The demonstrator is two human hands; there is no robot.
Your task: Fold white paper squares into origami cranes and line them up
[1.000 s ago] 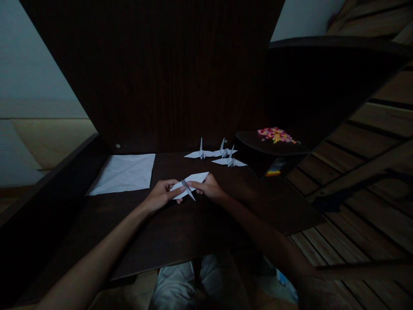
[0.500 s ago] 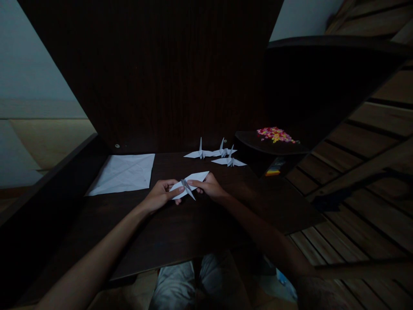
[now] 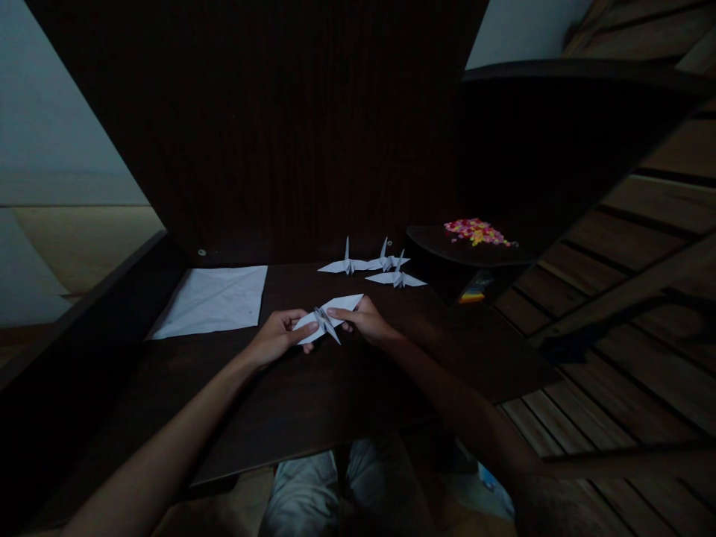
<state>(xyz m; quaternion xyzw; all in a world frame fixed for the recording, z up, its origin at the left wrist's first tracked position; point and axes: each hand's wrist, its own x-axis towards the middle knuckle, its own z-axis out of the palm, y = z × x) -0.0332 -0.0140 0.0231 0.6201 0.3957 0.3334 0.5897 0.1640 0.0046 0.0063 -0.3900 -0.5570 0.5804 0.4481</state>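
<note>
Between my two hands is a white origami crane, its wings spread and one pointed end angled down toward me. My left hand pinches the left wing, thumb on top and fingers beneath. On the other side, my right hand grips the right wing with its thumb pressed near the folded middle. The crane is held just over the dark desk. Farther back stand three finished-looking paper cranes, a left one, a rear one and a front one, wings out and necks up.
A creased white paper sheet lies at the desk's left, beside a raised side panel. At the right, a small corner shelf bears a pile of pink, red and yellow bits. A tall dark back panel rises behind.
The crane has tilted very slightly in my hands, its folded middle and lower point shifting a little to the right. Both hands keep their hold; the other cranes and the sheet stay put.
</note>
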